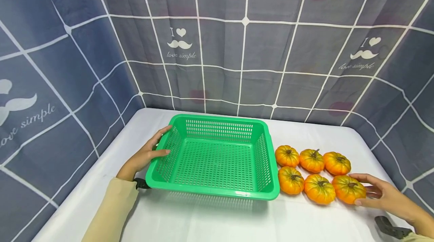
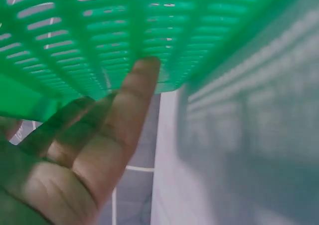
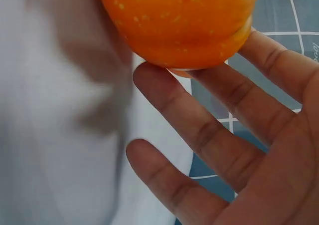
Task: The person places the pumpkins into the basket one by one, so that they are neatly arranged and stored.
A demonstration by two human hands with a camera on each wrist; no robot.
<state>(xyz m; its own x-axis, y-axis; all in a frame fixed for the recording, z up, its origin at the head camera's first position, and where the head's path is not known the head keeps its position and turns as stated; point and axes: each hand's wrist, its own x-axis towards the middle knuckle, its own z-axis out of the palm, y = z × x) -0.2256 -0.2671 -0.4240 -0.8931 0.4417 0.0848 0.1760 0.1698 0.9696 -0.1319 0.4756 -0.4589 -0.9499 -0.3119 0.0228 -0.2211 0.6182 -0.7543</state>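
Observation:
A green plastic basket [image 1: 213, 159] with slotted walls stands on the white table, its inside bare. At its left rim is my left hand [image 1: 149, 152], thumb over the rim and other fingers against the outer wall. The left wrist view shows those fingers [image 2: 134, 100] below the slotted wall. To the right of the basket sit several small orange pumpkins in two rows. My right hand [image 1: 383, 193] grips the front-right pumpkin [image 1: 349, 189], thumb in front and index finger behind. In the right wrist view, fingertips [image 3: 154, 83] meet the underside of that pumpkin [image 3: 179, 25].
The back row holds a left pumpkin [image 1: 287, 155], a middle one with a longer stem [image 1: 312, 160] and a right one [image 1: 337, 163]. Two more pumpkins [image 1: 291, 180] fill the front row toward the basket. Grey checked curtains [image 1: 220, 46] enclose the white table [image 1: 190, 219].

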